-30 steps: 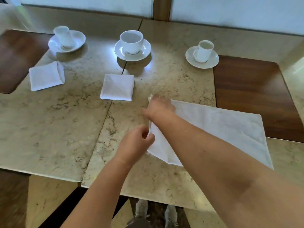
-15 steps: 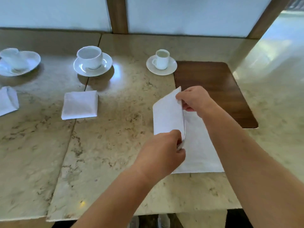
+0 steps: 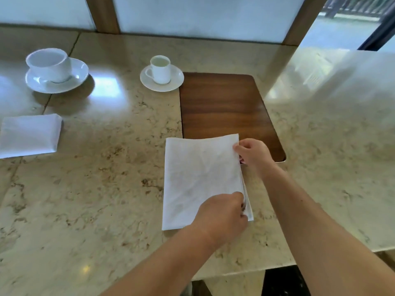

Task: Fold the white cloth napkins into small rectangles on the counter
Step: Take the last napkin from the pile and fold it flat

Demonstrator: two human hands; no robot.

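Both hands [image 3: 222, 216] [image 3: 254, 153] — pinch grip on napkin [image 3: 201, 178] edge

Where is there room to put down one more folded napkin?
Bare counter lies between the folded napkin at left and the napkin being folded. More lies right of the wooden inlay. It is crowded near the two cups on saucers and both hands.

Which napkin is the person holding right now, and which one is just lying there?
The big napkin by the wooden inlay is held: left hand and right hand pinch its right edge. The smaller folded napkin at far left lies untouched.
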